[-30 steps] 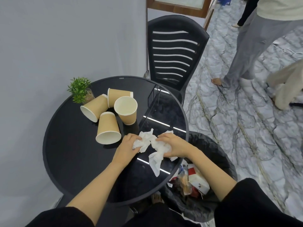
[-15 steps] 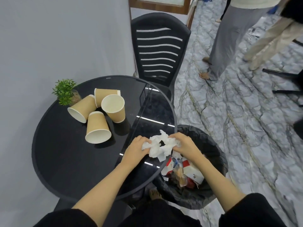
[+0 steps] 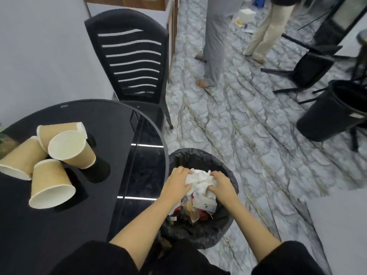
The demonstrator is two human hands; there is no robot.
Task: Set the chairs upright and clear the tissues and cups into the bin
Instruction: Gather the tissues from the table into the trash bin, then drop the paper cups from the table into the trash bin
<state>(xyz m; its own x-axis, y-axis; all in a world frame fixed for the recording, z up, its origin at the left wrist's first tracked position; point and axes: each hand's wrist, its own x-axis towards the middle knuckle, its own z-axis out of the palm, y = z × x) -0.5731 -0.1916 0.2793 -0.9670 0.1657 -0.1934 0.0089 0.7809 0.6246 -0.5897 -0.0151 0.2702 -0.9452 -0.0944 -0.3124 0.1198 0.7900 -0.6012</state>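
My left hand (image 3: 175,186) and my right hand (image 3: 221,185) together clutch a wad of white tissues (image 3: 199,180) directly over the black-lined bin (image 3: 224,225), which holds wrappers and other rubbish. Several tan paper cups (image 3: 67,148) lie and stand in a cluster on the round black table (image 3: 119,139) to my left. A black slatted chair (image 3: 133,56) stands upright behind the table. Another black chair (image 3: 309,71) lies tipped over on the floor at the far right.
A second black bin (image 3: 333,114) stands at the right edge. Two people stand on the marbled floor: grey trousers (image 3: 216,42) and beige trousers (image 3: 268,30). A grey wall runs along the left. A small green plant (image 3: 2,133) peeks in at the table's left edge.
Both hands carried the bunched tissues off the table's edge to the right, over the bin. The view swung right, revealing the tipped chair and second bin.
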